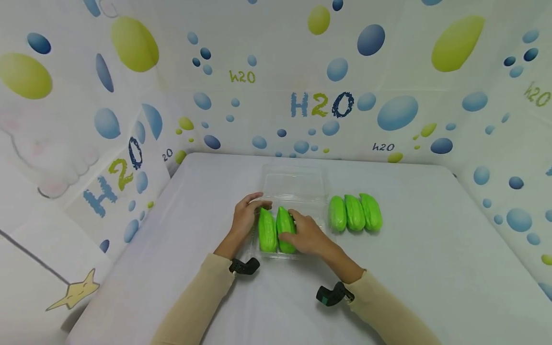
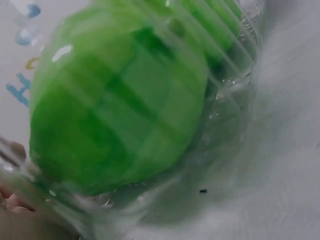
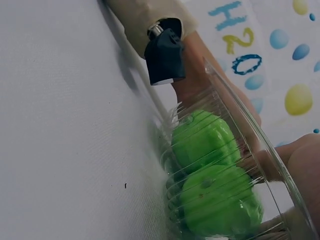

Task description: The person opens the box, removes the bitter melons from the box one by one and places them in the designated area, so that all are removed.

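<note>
A clear plastic clamshell box (image 1: pixel 297 197) lies open on the table, its lid flipped back. Inside, side by side, are two bright green, long vegetables with pointed tips, a left one (image 1: pixel 267 232) and a right one (image 1: pixel 283 225). My right hand (image 1: pixel 307 235) grips the right one, thumb on its near left side and fingers on its far right side. Beside the box's left wall is my left hand (image 1: pixel 246 215), fingers reaching over the rim near the left vegetable's tip. Through the clear wall, the right wrist view shows both rounded ends (image 3: pixel 220 200).
Three more green vegetables (image 1: pixel 355 213) lie in a row right of the box. A white cloth covers the table (image 1: pixel 388 278). Patterned sheets (image 1: pixel 276 72) stand behind and at the sides. Each wrist wears a small black camera (image 1: pixel 245 266).
</note>
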`<state>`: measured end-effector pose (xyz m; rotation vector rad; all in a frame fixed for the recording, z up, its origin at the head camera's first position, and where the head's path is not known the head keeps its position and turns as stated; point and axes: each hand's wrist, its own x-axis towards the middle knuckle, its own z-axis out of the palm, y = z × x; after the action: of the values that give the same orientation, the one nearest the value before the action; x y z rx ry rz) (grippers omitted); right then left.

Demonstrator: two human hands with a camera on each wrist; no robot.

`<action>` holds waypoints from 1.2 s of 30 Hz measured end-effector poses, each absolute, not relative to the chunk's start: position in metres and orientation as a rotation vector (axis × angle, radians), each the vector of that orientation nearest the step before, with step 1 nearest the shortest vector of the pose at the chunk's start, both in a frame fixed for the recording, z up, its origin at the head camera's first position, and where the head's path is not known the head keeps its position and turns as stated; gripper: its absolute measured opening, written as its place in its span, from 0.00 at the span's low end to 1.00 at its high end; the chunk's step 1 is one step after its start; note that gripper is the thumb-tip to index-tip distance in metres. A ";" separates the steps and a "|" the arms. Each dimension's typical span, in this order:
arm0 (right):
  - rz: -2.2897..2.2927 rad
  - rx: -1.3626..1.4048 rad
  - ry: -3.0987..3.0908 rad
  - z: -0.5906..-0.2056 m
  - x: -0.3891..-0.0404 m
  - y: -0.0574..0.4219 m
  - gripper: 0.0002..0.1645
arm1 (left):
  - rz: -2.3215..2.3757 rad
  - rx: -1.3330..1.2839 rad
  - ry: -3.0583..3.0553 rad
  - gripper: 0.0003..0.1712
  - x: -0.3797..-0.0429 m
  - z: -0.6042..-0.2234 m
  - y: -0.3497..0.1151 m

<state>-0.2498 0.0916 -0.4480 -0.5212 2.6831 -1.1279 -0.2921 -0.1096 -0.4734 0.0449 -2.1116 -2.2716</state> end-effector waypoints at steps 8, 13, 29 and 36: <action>-1.211 -0.551 2.675 -0.445 -0.247 0.090 0.45 | -2.264 0.056 -2.116 0.23 -0.292 -0.472 -0.110; -1.212 -0.577 2.688 -0.444 -0.247 0.090 0.46 | -2.289 0.057 -2.101 0.23 -0.292 -0.472 -0.110; -1.281 -0.755 2.559 -0.446 -0.247 0.092 0.38 | -2.306 0.030 -2.139 0.23 -0.273 -0.441 -0.110; -1.321 -0.805 2.535 -0.446 -0.245 0.092 0.34 | -2.312 0.043 -2.136 0.23 -0.276 -0.445 -0.111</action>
<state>-0.2453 0.0917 -0.4462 -0.8047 2.5355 -1.3209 -0.2757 -0.1109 -0.4454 0.0431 -2.1360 -2.3122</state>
